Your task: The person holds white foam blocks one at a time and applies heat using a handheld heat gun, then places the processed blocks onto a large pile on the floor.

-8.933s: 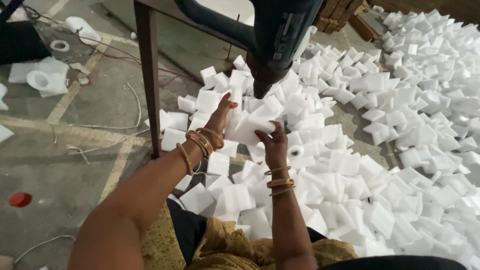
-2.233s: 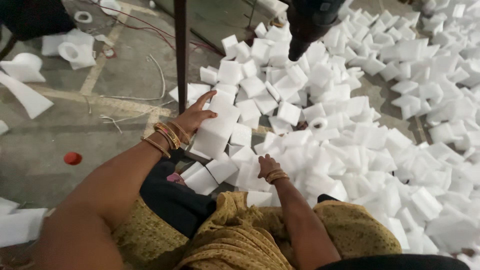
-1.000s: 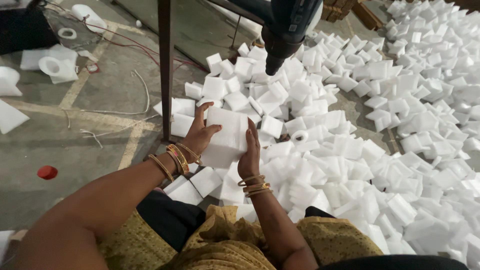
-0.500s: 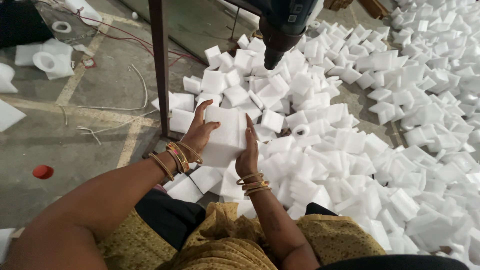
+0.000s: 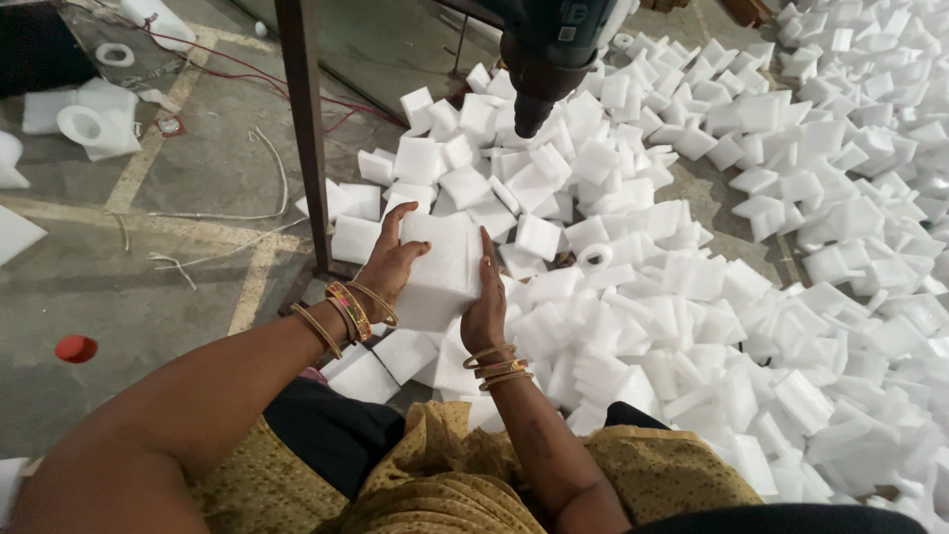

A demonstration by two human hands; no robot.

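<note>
Both hands clamp a white foam block (image 5: pixel 442 267), matte and square-edged, at the centre of the view. The left hand (image 5: pixel 390 265) presses its left face with fingers spread; the right hand (image 5: pixel 484 305) lies flat against its right face, fingers together. Gold bangles (image 5: pixel 346 311) ring both wrists. At twelve o'clock a dark drill head (image 5: pixel 544 54) hangs above the block. A heap of foam pieces (image 5: pixel 751 297) fills one to five o'clock. A metal post (image 5: pixel 304 129) stands at eleven, with bare concrete floor (image 5: pixel 148 297) open toward nine.
</note>
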